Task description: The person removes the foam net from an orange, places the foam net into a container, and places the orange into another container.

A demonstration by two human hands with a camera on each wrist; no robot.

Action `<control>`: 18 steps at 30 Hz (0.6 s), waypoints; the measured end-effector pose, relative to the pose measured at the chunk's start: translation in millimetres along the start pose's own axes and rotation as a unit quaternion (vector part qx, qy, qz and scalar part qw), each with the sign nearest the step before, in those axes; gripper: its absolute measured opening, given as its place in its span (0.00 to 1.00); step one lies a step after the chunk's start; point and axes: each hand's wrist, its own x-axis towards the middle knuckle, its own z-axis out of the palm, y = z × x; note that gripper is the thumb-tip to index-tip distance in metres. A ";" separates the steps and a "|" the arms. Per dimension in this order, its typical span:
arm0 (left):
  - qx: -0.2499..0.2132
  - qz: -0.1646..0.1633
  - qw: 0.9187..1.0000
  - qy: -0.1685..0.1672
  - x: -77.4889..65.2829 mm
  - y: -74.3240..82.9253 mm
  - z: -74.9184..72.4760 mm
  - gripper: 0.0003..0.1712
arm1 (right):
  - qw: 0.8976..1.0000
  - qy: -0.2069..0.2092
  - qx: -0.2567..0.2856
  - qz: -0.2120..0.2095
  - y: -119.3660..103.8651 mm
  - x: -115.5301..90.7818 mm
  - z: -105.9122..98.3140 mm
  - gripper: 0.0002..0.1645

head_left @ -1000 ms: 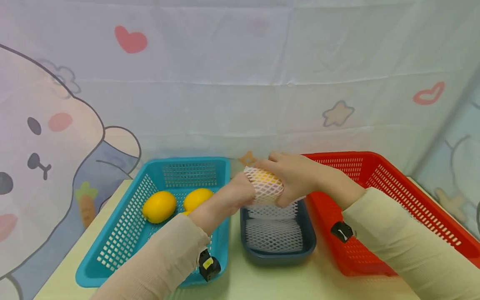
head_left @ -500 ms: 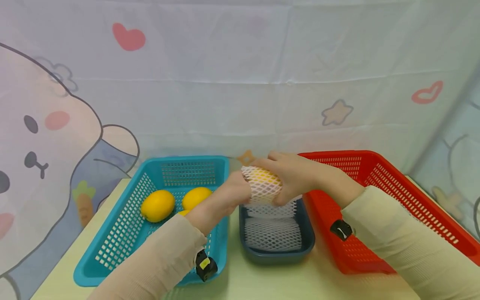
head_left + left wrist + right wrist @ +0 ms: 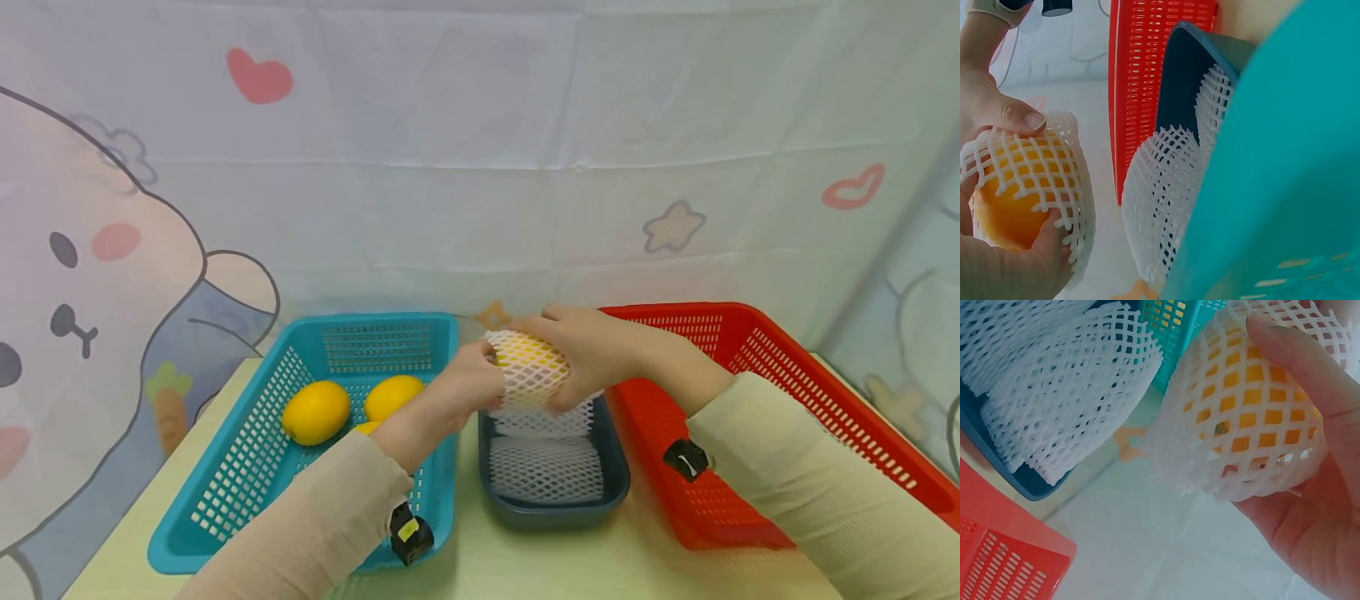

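Observation:
Both hands hold a yellow lemon [image 3: 1007, 219] inside a white foam net sleeve [image 3: 534, 387], raised above the back of a dark blue tray [image 3: 551, 517]. My left hand [image 3: 468, 379] grips the left end, its fingers on bare lemon and the sleeve's open edge in the left wrist view. From the other side, my right hand [image 3: 600, 350] grips the sleeve, with its thumb [image 3: 1297, 362] pressed on the mesh. The net covers most of the lemon. More flat foam sleeves [image 3: 547, 471] lie in the tray.
A turquoise basket [image 3: 180, 542] with several lemons [image 3: 317, 412] stands on the left, partly hidden by the left forearm. To the right is a red basket [image 3: 697, 533], under the right forearm. A printed cloth [image 3: 450, 167] hangs behind the table [image 3: 510, 567].
The left hand's fingers have shifted slightly at the sleeve's edge. Lemon and sleeve have turned a little, with more yellow showing through the mesh. Both arms stay nearly in place.

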 end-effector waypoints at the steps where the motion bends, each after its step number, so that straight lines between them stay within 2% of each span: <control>1: 0.003 0.000 1.000 0.001 0.0 -0.2 -0.3 0.27 | 1.000 -0.002 0.002 0.002 -0.1 -0.1 0.0 0.49; 18: 0.006 0.000 1.000 -0.010 -1.4 -2.0 -5.9 0.37 | 1.000 -0.009 0.012 0.012 -0.1 -2.2 -0.9 0.50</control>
